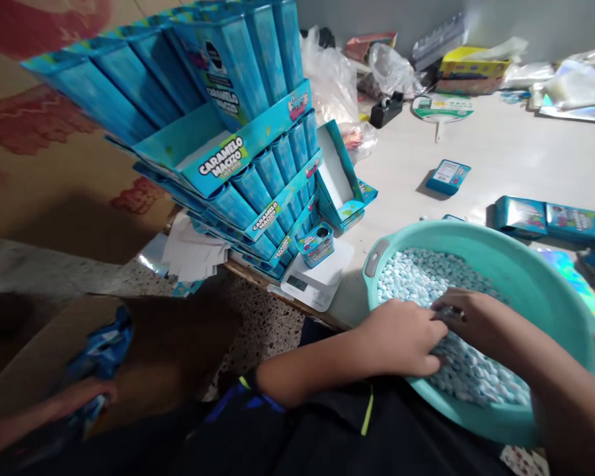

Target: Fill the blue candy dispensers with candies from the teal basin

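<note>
A turquoise tub (540, 284) holds many small pale blue and white candies (416, 271). Over its near side my left hand (406, 337) is closed, knuckles up, with the fingertips turned toward the candies. My right hand (463, 314) meets it there, its fingers bent together around a small shiny piece that I cannot make out. What lies between the two hands is mostly hidden by the fingers. Left of the tub, a small blue candy box (316, 244) rests on a white digital scale (322, 281).
Stacked blue display trays (228, 165) full of boxes rise at the left table edge, beside an upturned tray (337, 175). Blue packs (550, 219), a fan (441, 109) and a tape dispenser (387, 109) lie behind. Another person's hand (86, 395) holds blue wrappers (102, 350) at lower left.
</note>
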The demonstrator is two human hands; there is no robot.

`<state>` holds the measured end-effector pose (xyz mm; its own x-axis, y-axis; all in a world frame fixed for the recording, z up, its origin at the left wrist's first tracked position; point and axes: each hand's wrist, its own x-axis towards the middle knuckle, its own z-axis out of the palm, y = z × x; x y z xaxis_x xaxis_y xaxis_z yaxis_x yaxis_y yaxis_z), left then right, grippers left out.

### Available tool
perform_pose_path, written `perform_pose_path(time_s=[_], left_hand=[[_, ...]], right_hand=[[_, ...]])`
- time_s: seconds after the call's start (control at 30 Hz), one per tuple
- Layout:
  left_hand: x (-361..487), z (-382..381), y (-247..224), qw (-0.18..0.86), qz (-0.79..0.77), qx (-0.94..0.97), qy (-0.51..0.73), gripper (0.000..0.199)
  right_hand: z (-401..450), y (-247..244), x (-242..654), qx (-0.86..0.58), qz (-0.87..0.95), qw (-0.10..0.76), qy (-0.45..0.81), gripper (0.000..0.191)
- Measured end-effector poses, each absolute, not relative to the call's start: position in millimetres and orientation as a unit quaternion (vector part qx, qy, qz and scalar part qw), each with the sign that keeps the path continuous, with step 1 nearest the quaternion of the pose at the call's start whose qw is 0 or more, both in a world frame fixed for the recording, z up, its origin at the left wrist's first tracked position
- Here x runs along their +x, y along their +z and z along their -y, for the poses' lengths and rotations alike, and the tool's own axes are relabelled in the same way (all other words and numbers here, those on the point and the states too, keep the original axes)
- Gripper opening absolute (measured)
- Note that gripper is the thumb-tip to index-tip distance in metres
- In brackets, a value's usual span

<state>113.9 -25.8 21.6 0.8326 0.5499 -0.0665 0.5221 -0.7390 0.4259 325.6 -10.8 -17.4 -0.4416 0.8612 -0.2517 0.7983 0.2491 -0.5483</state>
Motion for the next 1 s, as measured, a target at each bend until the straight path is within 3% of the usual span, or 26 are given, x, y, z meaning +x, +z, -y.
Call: perform_pose_path(time_s=[0.47, 0.6, 0.73, 0.87, 0.93, 1.0], left_hand=[[121.0, 24.6, 15.9, 0.250, -0.286, 0.925, -0.016, 0.016], [103.7, 27.0, 16.7, 0.186, -0.307, 0.917, 0.173, 0.020], [55.4, 8.9, 18.7, 0.042, -0.440, 0.806, 0.394, 0.020], [16.9, -25.3, 16.4, 0.014, -0.489, 0.773, 0.404, 0.017], [9.2, -37.8, 13.5, 0.008, -0.488, 0.775, 0.401, 0.018], [5.6, -44.6, 11.0, 0.006, -0.494, 0.767, 0.409, 0.018]], right_hand=[[6.6, -9.1, 325.7, -0.553, 0.781, 0.048, 0.287, 0.023], [9.3, -15.4, 324.6, -0.560, 0.784, 0.021, 0.268, 0.026], [20.3, -19.4, 310.4, -0.583, 0.784, 0.012, 0.213, 0.055], [30.3, -10.5, 292.7, -0.529, 0.815, -0.045, 0.233, 0.095], [32.3, -4.1, 289.2, -0.504, 0.824, -0.048, 0.255, 0.095], [33.1, 1.0, 288.8, -0.490, 0.824, -0.042, 0.280, 0.084]])
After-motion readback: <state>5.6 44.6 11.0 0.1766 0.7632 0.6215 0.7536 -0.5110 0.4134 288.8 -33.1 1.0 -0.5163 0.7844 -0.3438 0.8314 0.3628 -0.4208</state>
